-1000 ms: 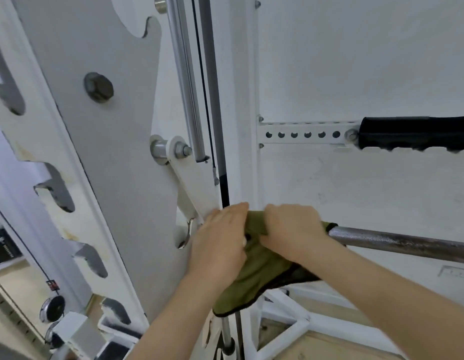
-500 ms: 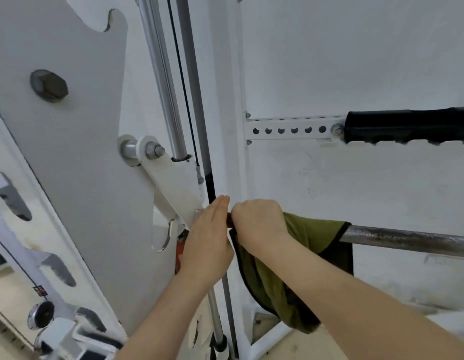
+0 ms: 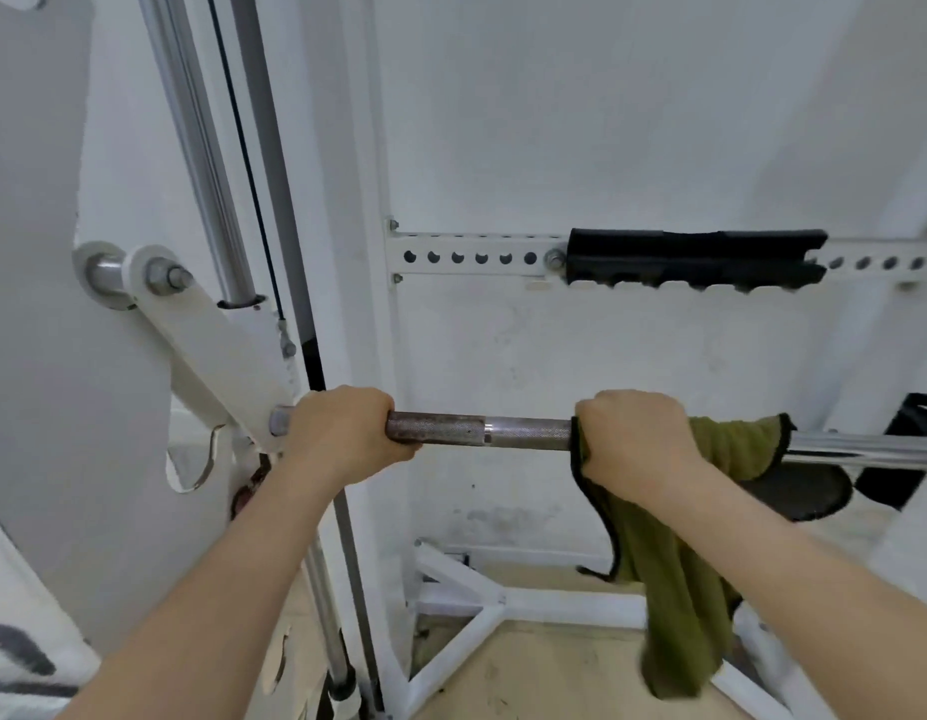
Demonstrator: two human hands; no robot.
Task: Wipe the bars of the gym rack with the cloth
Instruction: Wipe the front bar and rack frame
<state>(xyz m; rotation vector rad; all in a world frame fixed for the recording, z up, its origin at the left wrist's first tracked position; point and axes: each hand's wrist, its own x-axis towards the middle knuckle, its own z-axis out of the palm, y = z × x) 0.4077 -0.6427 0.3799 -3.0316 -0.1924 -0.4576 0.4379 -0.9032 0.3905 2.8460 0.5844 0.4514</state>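
Note:
A horizontal steel bar (image 3: pixel 477 432) with knurled grip runs across the middle of the white gym rack (image 3: pixel 357 304). My left hand (image 3: pixel 342 431) grips the bare bar near its left end, beside the white pivot arm (image 3: pixel 212 350). My right hand (image 3: pixel 638 444) holds an olive-green cloth (image 3: pixel 674 579) wrapped over the bar further right; the cloth's loose end hangs down below the bar. Right of the cloth the bar is shiny chrome.
A perforated white crossbar with a black foam pad (image 3: pixel 695 262) is fixed to the wall above. Vertical chrome guide rods (image 3: pixel 212 174) and a black cable stand at left. White base struts (image 3: pixel 503 600) and wooden floor lie below. A dark object (image 3: pixel 903 449) sits at right.
My right hand has slid the cloth rightwards along the bar, away from my left hand. My left hand now wraps the bare bar end. The view has shifted right.

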